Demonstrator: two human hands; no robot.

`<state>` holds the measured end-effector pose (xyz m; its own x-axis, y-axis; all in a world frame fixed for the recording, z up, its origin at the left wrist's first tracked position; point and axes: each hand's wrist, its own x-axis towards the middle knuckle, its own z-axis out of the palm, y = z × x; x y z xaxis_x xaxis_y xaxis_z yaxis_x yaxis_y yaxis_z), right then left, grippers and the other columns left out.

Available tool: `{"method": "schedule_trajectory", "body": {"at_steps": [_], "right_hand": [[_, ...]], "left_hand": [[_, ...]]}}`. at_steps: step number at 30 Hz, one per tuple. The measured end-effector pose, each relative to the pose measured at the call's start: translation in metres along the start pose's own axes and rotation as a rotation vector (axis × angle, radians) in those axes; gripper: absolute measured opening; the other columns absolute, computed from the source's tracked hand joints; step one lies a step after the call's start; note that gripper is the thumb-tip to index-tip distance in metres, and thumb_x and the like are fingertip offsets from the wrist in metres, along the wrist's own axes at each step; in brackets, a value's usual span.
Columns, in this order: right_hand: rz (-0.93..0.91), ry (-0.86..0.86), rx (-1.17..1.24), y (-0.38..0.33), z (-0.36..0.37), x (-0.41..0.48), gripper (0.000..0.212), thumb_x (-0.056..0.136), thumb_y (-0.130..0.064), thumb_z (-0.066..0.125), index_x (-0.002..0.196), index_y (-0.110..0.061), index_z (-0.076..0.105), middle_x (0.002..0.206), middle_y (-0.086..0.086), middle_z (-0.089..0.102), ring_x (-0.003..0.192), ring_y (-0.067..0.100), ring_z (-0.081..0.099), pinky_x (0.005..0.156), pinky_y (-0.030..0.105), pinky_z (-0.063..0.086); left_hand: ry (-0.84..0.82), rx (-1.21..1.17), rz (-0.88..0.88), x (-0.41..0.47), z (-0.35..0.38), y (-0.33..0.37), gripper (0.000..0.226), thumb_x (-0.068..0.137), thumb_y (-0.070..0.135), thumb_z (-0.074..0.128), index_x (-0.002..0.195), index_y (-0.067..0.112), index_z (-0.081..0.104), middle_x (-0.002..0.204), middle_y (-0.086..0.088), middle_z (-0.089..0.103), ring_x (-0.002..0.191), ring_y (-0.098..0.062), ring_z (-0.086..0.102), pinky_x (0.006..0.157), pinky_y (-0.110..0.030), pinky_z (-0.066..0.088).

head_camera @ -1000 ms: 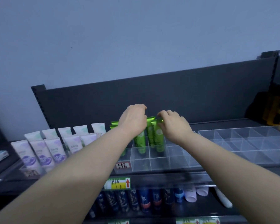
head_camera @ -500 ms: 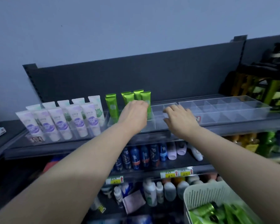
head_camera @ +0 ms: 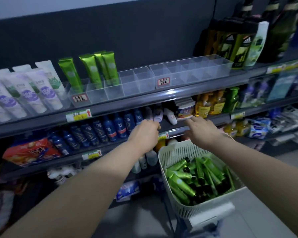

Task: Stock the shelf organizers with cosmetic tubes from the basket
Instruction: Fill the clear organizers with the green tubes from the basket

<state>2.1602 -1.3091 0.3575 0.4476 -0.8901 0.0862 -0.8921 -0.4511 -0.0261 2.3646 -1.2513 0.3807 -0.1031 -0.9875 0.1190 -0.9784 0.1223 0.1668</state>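
Basket point(head_camera: 175, 152) nearest, at lower right: cream plastic, slotted walls, rounded rim, heaped with glossy green cosmetic tubes point(head_camera: 193, 179) with black caps, lying at all angles. Grey floor point(head_camera: 141, 220) shows on its left and right.

Two bare forearms reach forward from the bottom edge. The right hand point(head_camera: 202, 132) hovers over the basket's far rim, fingers straight, spread and released, holding nothing. The left hand point(head_camera: 144, 133) is near that rim's left end, back toward the camera, fingers loosely curled with nothing seen in them.

Behind the hands, a lower shelf carries a row of dark blue bottles point(head_camera: 101, 130) up to its front edge.

Above, on the top shelf point(head_camera: 162, 97), a clear hard-plastic organizer point(head_camera: 113, 91) stands at the front edge, split into square compartments. Four standing green tubes point(head_camera: 91, 70) lean back in its left cells, flat crimped ends up. Its compartments to their right are open-topped, their walls see-through. A second clear organizer point(head_camera: 191, 73) stands just beside it, further right. White tubes with purple labels point(head_camera: 29, 91) fill the shelf's left end. A matte dark back panel point(head_camera: 127, 36) closes the rear.
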Motion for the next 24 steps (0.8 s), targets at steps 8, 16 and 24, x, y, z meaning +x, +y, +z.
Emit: {"method": "schedule_trajectory", "body": {"at_steps": [8, 16, 24], "right_hand": [[0.056, -0.278, -0.019, 0.098, 0.062, -0.004, 0.035, 0.096, -0.032, 0.047, 0.129, -0.02, 0.05, 0.129, 0.005, 0.052, 0.123, 0.027, 0.045, 0.098, 0.042, 0.041], [0.008, -0.507, 0.024, 0.147, 0.133, 0.016, 0.035, 0.095, -0.02, 0.046, 0.13, -0.021, 0.047, 0.132, 0.005, 0.048, 0.126, 0.026, 0.043, 0.098, 0.04, 0.039], [-0.03, -0.767, 0.027, 0.168, 0.206, 0.028, 0.05, 0.094, -0.013, 0.048, 0.141, -0.014, 0.032, 0.138, 0.013, 0.041, 0.127, 0.033, 0.042, 0.1, 0.044, 0.04]], "left_hand": [[-0.206, -0.058, -0.082, 0.045, 0.087, 0.043, 0.028, 0.088, 0.006, 0.047, 0.108, 0.016, 0.063, 0.111, -0.01, 0.064, 0.106, -0.032, 0.059, 0.083, -0.039, 0.051], [-0.427, -0.076, -0.239, 0.068, 0.17, 0.081, 0.032, 0.091, 0.005, 0.047, 0.116, 0.014, 0.063, 0.111, -0.011, 0.064, 0.103, -0.032, 0.062, 0.077, -0.034, 0.045], [-0.618, -0.199, -0.377, 0.073, 0.234, 0.092, 0.029, 0.091, 0.002, 0.048, 0.116, 0.01, 0.061, 0.113, -0.012, 0.063, 0.099, -0.028, 0.061, 0.085, -0.04, 0.054]]}}
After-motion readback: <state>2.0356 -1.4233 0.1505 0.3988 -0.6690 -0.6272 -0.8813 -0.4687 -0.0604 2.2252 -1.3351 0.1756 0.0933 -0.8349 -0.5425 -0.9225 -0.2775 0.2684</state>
